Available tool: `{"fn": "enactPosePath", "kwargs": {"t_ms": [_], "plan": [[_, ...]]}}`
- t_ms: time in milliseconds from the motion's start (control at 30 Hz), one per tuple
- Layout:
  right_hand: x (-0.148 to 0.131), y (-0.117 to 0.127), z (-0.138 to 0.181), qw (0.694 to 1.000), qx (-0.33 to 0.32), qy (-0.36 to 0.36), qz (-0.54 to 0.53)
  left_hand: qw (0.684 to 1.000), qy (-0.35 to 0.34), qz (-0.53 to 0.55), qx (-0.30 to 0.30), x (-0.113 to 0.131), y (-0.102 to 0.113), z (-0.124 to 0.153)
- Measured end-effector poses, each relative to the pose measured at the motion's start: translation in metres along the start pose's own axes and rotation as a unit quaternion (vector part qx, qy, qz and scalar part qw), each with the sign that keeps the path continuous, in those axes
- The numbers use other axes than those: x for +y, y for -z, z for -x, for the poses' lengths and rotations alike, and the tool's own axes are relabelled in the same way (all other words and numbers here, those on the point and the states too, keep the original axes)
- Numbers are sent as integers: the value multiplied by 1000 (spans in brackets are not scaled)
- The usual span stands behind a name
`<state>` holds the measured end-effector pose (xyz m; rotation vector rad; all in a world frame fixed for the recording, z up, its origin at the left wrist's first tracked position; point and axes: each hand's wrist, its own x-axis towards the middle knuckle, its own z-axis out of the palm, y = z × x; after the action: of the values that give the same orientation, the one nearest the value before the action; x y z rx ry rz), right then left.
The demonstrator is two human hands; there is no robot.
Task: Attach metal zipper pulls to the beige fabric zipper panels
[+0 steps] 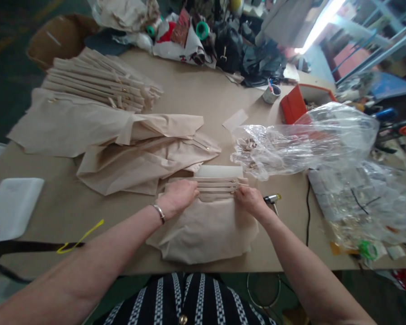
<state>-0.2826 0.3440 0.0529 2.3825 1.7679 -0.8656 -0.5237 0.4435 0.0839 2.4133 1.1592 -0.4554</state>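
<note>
A beige fabric piece [206,230] with zipper strips [218,186] across its top lies on the table in front of me. My left hand [178,197] presses on the left end of the zipper strips, fingers curled over the cloth. At the right end of the strips my right hand [252,200] pinches the fabric edge. A silver bracelet [159,212] sits on my left wrist.
More beige fabric pieces [135,149] lie behind, with a stack of folded ones [98,83] at the back left. A clear plastic bag [304,142] with small parts sits right. A small tool [272,199], a white tray [11,205], a cup [271,94] and an orange box [296,104] are nearby.
</note>
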Motion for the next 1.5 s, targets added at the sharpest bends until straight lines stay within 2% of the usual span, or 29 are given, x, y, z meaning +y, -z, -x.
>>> {"fn": "enactPosePath", "kwargs": {"t_ms": [100, 167, 200, 233, 267, 300, 400, 467, 533, 667, 767, 867, 967, 1067, 1167, 1267, 1400, 1500], "plan": [[-5, 3, -2, 999, -16, 6, 34, 999, 14, -17, 41, 14, 5, 10], [-6, 5, -2, 998, -25, 17, 51, 995, -15, -34, 95, 28, 3, 21], [-6, 7, -2, 998, -28, 25, 56, 987, -75, -48, 133, 36, -2, 26], [-6, 9, -1, 997, -32, 34, 61, 978, -140, -57, 146, 42, -9, 29], [-6, 12, -1, 996, -37, 43, 70, 970, -183, -63, 144, 48, -17, 32], [-8, 16, -2, 994, -40, 50, 84, 967, -197, -73, 144, 52, -25, 33], [-28, 39, -12, 988, 11, 78, 132, 969, -185, -78, 140, 56, -45, 32], [-55, 56, -33, 983, 60, 115, 129, 972, -183, -63, 131, 55, -52, 28], [-89, 66, -65, 981, 65, 148, 104, 974, -183, -47, 122, 53, -56, 25], [-142, 61, -142, 987, 59, 107, 103, 975, -182, -29, 122, 55, -66, 18], [-158, 44, -176, 989, 55, 70, 117, 978, -164, -36, 123, 59, -73, 16], [-162, 34, -183, 990, 32, 51, 130, 980, -149, -47, 125, 63, -73, 17], [-163, 38, -174, 989, 14, 48, 141, 979, -148, -54, 133, 63, -67, 20], [-167, 60, -158, 985, 17, 64, 159, 976, -162, -48, 135, 60, -60, 24], [-171, 103, -133, 977, 53, 92, 187, 975, -178, -26, 131, 54, -50, 28], [-171, 163, -95, 965, 93, 109, 221, 970, -204, 6, 133, 47, -34, 33], [-162, 232, -21, 935, 142, 127, 298, 943, -231, 76, 229, 37, 0, 41], [-148, 253, 42, 892, 187, 222, 347, 913, -216, 137, 319, 32, 38, 54]]}}
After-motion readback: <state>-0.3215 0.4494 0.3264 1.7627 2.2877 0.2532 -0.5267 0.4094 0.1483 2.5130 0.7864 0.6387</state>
